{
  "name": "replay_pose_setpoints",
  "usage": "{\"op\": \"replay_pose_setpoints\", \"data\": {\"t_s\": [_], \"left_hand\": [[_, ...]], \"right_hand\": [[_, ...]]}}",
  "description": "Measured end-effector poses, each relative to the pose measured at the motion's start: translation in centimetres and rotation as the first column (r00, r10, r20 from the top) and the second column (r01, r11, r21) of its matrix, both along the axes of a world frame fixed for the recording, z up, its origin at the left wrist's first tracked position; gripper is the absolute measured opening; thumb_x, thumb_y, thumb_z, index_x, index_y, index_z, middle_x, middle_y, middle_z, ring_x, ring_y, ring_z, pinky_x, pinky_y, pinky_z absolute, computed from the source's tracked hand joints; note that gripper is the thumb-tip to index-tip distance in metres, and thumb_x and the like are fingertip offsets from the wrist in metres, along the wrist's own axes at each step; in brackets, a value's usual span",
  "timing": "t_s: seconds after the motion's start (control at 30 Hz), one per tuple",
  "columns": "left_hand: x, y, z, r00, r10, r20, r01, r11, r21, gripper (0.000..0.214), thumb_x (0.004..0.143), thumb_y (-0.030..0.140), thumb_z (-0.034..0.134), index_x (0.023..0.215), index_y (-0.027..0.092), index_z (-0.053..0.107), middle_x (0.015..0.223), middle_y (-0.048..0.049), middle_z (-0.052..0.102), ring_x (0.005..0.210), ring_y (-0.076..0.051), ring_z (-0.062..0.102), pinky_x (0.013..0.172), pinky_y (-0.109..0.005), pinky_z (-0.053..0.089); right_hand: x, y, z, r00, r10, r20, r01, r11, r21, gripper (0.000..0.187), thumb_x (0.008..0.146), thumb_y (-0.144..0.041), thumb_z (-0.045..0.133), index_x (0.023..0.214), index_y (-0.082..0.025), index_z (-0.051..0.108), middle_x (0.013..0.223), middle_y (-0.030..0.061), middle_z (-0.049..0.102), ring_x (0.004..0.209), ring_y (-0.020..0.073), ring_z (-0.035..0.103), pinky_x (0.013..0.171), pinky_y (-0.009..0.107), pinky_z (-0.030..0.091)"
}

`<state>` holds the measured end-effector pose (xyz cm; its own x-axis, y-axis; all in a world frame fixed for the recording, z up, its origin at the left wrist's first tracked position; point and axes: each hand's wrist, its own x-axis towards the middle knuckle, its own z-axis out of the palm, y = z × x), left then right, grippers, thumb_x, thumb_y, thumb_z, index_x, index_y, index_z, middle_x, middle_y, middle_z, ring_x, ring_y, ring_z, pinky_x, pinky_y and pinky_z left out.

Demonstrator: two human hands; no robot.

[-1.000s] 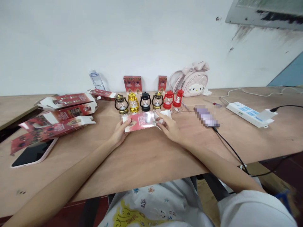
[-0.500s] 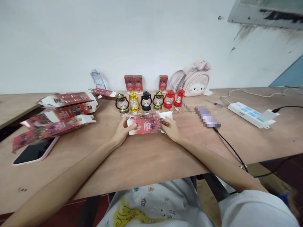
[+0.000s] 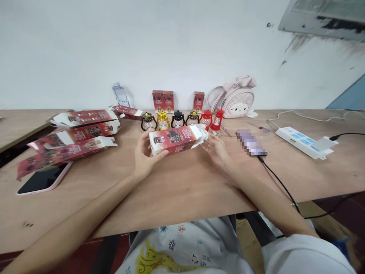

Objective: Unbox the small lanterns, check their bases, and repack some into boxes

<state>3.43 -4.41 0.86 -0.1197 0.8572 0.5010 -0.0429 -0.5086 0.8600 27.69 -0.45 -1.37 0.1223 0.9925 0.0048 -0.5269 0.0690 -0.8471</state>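
My left hand (image 3: 144, 154) is wrapped around the left end of a red printed carton (image 3: 175, 140), which is held on its side above the table. At its right end the carton's flaps stand open, and some white crumpled wrapping (image 3: 204, 133) pokes out there. Close to that end is my right hand (image 3: 218, 151), its fingers slightly blurred and apart; whether they touch the wrapping I cannot tell. Behind the carton stands a row of small lanterns: a black one (image 3: 178, 119), a gold one (image 3: 163, 120), a red one (image 3: 217, 120) and several more.
Several opened red cartons (image 3: 85, 117) lie at the left, over a phone (image 3: 42, 179). Small red boxes (image 3: 163, 101), a clear bottle (image 3: 121, 95) and a pink bag (image 3: 238, 102) stand by the wall. A second phone (image 3: 252, 144) and a power strip (image 3: 303, 141) are at the right.
The carton has turned to show another face and its white end panel. White wrapping now shows at its right end. My right hand has moved off the carton to the right, fingers opened.
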Motion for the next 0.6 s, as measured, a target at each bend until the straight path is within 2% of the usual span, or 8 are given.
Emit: {"op": "replay_pose_setpoints", "data": {"t_s": [0.07, 0.17, 0.23, 0.33, 0.37, 0.43, 0.53, 0.6], "left_hand": [[-0.5, 0.0, 0.4, 0.988, 0.140, -0.065, -0.131, 0.983, 0.129, 0.071, 0.057, 0.027, 0.084, 0.119, 0.026, 0.051, 0.125, -0.0052, 0.052, 0.124, -0.027, 0.046, 0.105, -0.036, 0.039], [-1.6, 0.4, 0.4, 0.909, 0.378, -0.174, -0.310, 0.894, 0.323, 0.084, 0.055, 0.027, 0.085, 0.130, 0.026, 0.046, 0.127, -0.0073, 0.044, 0.126, -0.029, 0.041, 0.110, -0.039, 0.033], [-2.1, 0.8, 0.3, 0.836, 0.482, -0.261, -0.345, 0.832, 0.433, 0.092, 0.057, 0.031, 0.083, 0.137, 0.025, 0.039, 0.125, -0.0091, 0.041, 0.125, -0.031, 0.041, 0.109, -0.043, 0.034], [-2.6, 1.1, 0.0, 0.719, 0.591, -0.366, -0.309, 0.743, 0.593, 0.102, 0.062, 0.036, 0.078, 0.147, 0.024, 0.022, 0.124, -0.0123, 0.035, 0.120, -0.032, 0.043, 0.104, -0.048, 0.039], [-2.6, 1.1, 0.0, 0.677, 0.623, -0.391, -0.287, 0.713, 0.640, 0.103, 0.064, 0.037, 0.076, 0.148, 0.023, 0.018, 0.124, -0.0133, 0.035, 0.118, -0.033, 0.044, 0.102, -0.049, 0.041], [-2.7, 1.0, -0.1, 0.582, 0.691, -0.428, -0.231, 0.646, 0.727, 0.103, 0.067, 0.038, 0.072, 0.149, 0.020, 0.013, 0.124, -0.0154, 0.035, 0.115, -0.033, 0.046, 0.096, -0.048, 0.046], [-2.5, 0.6, -0.1, 0.438, 0.805, -0.399, -0.092, 0.482, 0.871, 0.094, 0.072, 0.033, 0.067, 0.149, 0.016, 0.016, 0.118, -0.0168, 0.040, 0.110, -0.032, 0.050, 0.087, -0.044, 0.052], [-2.2, 0.4, 0.1, 0.392, 0.854, -0.341, -0.030, 0.382, 0.924, 0.087, 0.074, 0.029, 0.063, 0.148, 0.017, 0.018, 0.111, -0.0150, 0.045, 0.106, -0.029, 0.054, 0.084, -0.041, 0.054]], "right_hand": [[0.8, 0.4, 0.5, 0.997, -0.065, -0.049, 0.066, 0.998, 0.019, 0.020, 0.063, -0.020, 0.072, 0.076, -0.023, 0.058, 0.083, -0.0028, 0.068, 0.076, 0.0127, 0.064, 0.075, 0.032, 0.054], [1.8, 0.8, 1.1, 0.974, -0.228, -0.015, 0.228, 0.972, 0.059, 0.020, 0.064, -0.023, 0.073, 0.075, -0.023, 0.056, 0.080, -0.0023, 0.065, 0.074, 0.0135, 0.063, 0.071, 0.032, 0.055], [2.3, 1.0, 1.4, 0.941, -0.329, 0.075, 0.321, 0.942, 0.102, 0.019, 0.065, -0.026, 0.072, 0.075, -0.022, 0.057, 0.079, -0.0017, 0.064, 0.071, 0.0129, 0.062, 0.067, 0.030, 0.054], [2.7, 0.9, 1.7, 0.866, -0.421, 0.270, 0.359, 0.899, 0.250, 0.016, 0.069, -0.031, 0.067, 0.077, -0.020, 0.059, 0.077, -0.0016, 0.063, 0.068, 0.0118, 0.058, 0.065, 0.028, 0.051], [2.8, 0.8, 1.8, 0.819, -0.452, 0.353, 0.351, 0.882, 0.315, 0.015, 0.072, -0.032, 0.065, 0.078, -0.019, 0.060, 0.076, -0.0014, 0.062, 0.067, 0.0118, 0.057, 0.065, 0.028, 0.049], [2.7, 0.4, 1.9, 0.678, -0.517, 0.523, 0.306, 0.845, 0.438, 0.014, 0.076, -0.033, 0.061, 0.080, -0.019, 0.062, 0.076, -0.0006, 0.063, 0.067, 0.0122, 0.055, 0.066, 0.028, 0.046], [2.6, -0.3, 2.2, 0.432, -0.586, 0.685, 0.184, 0.801, 0.569, 0.016, 0.082, -0.034, 0.056, 0.080, -0.019, 0.063, 0.081, 0.0015, 0.064, 0.072, 0.0145, 0.055, 0.068, 0.030, 0.043], [2.5, -0.6, 2.3, 0.339, -0.594, 0.729, 0.109, 0.795, 0.597, 0.019, 0.086, -0.035, 0.052, 0.082, -0.019, 0.062, 0.084, 0.0030, 0.064, 0.076, 0.0162, 0.056, 0.069, 0.031, 0.043]]}}
